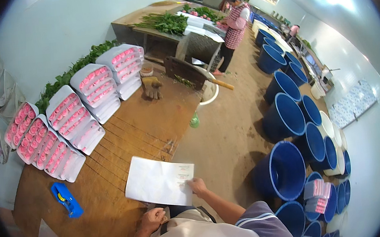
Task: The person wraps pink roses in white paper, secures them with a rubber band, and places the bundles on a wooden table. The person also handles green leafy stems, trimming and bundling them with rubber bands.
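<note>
My right hand point(198, 187) pinches the right edge of a white paper sheet or thin stack point(158, 179). Lines of small print run along that edge. The paper lies over the front edge of the brown worktable point(148, 122). Close to my waist, my left hand point(153, 218) is curled by the table edge and my apron point(202, 235), with nothing visible in its fingers. To the left on the table lies a blue tape dispenser point(66, 201). Stacked bunches of pink roses point(68, 114), wrapped in white paper, line the table's wall side.
A hinged blade with a wooden handle point(223, 83) stands at the table's far end, near a work glove point(152, 87). Blue buckets point(279, 171) fill the floor at right. A person point(235, 23) works at a farther table with roses. A white bin point(211, 92) sits below the blade.
</note>
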Motion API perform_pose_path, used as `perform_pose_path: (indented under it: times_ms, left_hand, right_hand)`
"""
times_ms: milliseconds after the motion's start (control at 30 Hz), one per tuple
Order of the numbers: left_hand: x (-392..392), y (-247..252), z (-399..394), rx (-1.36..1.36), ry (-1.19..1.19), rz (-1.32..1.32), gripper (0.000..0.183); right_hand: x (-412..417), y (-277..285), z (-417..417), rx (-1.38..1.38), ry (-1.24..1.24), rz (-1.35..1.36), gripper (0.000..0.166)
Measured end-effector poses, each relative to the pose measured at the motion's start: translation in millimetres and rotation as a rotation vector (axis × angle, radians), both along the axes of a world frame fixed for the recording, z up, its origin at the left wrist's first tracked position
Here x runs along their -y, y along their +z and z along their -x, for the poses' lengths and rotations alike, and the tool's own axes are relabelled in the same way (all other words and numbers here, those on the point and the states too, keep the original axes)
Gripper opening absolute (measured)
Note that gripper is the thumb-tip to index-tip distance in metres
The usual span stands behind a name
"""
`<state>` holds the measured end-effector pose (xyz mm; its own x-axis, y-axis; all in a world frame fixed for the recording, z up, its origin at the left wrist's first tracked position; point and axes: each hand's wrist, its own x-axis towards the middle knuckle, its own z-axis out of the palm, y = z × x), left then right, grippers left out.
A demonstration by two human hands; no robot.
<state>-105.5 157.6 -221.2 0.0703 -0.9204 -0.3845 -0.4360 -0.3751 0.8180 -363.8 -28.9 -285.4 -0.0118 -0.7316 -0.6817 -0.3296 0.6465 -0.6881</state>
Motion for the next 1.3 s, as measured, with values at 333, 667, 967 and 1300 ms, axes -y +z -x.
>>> perform_pose_path:
  times_ms: [333,667,967,1300]
  left_hand:
    - [-84.8,-64.6,69.4,-0.648,0.421,-0.568,0.043]
    - [-111.4,-78.3,173.9,-0.546,0.305,-0.566,0.037]
    - [-113.1,-143.1,222.0,-0.57,0.529,-0.627,0.033]
    - [-26.4,-201.4,118.1,-0.654,0.788,-0.291,0.04]
  right_hand:
    - [-243.7,-32.1,65.8,0.097,-0.334,-0.021,0.034]
    - [-355.0,-3.4,161.9,0.261,-0.491,-0.165,0.021]
    - [-458.9,-36.5,252.0,0.526,-1.044,-0.411,0.013]
    - [-459.0,-51.6,279.0,0.563,-0.802,-0.306,0.02]
